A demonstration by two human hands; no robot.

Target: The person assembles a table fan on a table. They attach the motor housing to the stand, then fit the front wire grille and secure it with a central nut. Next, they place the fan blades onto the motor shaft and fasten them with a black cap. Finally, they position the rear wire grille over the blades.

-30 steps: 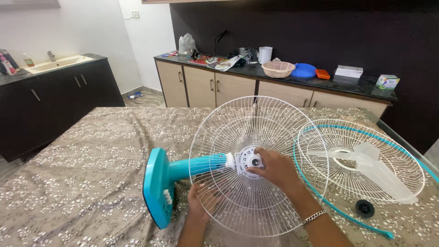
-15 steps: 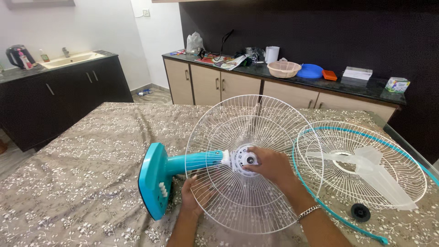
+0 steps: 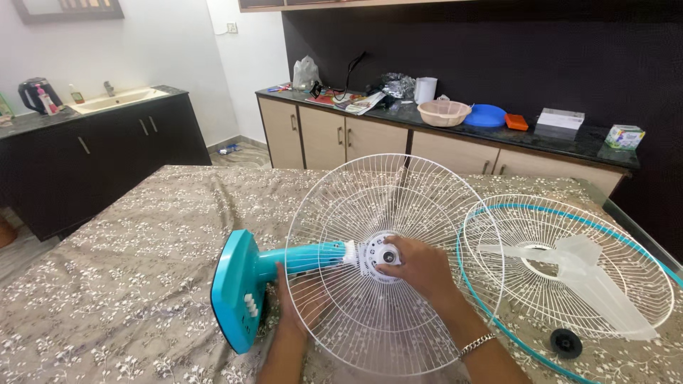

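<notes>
A teal table fan lies on its side on the patterned tablecloth, its base [image 3: 235,291] to the left and its neck [image 3: 302,257] running right into a white wire rear guard [image 3: 388,206]. My right hand [image 3: 420,269] is inside the guard, fingers closed on the white hub [image 3: 380,256] at its centre. Seen through the wires, my left hand [image 3: 299,302] sits behind the guard under the neck, cupping the fan body.
A second white guard with a teal rim [image 3: 569,274] lies to the right, holding a clear blade [image 3: 580,267]. A black knob [image 3: 566,343] rests near it. Behind stand a cluttered counter with a basket [image 3: 444,112] and a sink cabinet [image 3: 107,142].
The view has drifted slightly. My left hand has slid up closer to the neck; my right hand stays on the hub, turned a little.
</notes>
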